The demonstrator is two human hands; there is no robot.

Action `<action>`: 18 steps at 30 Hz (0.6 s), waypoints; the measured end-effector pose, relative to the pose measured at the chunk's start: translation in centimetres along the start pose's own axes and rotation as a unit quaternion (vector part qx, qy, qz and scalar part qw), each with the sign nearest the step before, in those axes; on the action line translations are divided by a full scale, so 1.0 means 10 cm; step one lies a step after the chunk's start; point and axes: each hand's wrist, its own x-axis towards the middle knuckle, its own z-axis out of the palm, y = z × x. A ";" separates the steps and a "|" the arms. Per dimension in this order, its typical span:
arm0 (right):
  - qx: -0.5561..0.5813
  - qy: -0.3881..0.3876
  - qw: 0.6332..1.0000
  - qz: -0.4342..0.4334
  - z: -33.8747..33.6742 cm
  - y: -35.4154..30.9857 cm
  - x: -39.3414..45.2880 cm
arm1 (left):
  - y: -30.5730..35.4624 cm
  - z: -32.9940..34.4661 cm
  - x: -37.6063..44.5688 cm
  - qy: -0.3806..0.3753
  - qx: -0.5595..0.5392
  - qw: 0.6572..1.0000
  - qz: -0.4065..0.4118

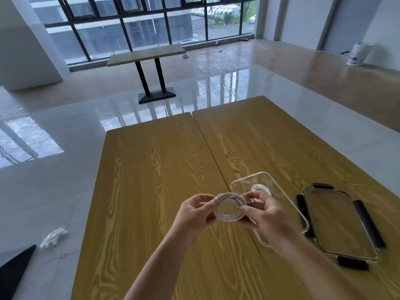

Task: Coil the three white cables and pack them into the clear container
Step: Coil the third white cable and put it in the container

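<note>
Two hands: the left hand (195,210) pinches the left side of a round coil of thin white cable (231,207), and the right hand (263,210) grips its right side, fingers curled round the loops.
Coil position: held in the air above the yellow wood-grain table (151,169), just in front of the near-left end of the clear rectangular plastic container (272,191).
Container contents: another small white cable coil (260,188) already lies inside, at the far end; whether a third cable is in there cannot be told.
Lid: the clear rectangular lid with dark clips (339,224) lies flat on the table just to the right of the container, off it.
Step in hand: judged to be finishing a coil, ready for packing.
Next move: likely carrying the coil rightward over the open rim and lowering it flat beside the first, keeping the loops pinched so they do not spring apart.
</note>
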 end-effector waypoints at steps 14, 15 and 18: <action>-0.001 0.089 0.990 0.111 -0.99 0.29 0.42 | -0.55 0.92 0.85 -0.034 0.144 0.987 -0.057; -0.001 0.096 0.988 0.117 -1.04 0.32 0.47 | -0.59 0.98 0.90 -0.034 0.157 0.985 -0.061; -0.021 0.115 0.984 0.132 -1.14 0.40 0.61 | -0.73 1.11 1.03 -0.034 0.219 0.973 -0.059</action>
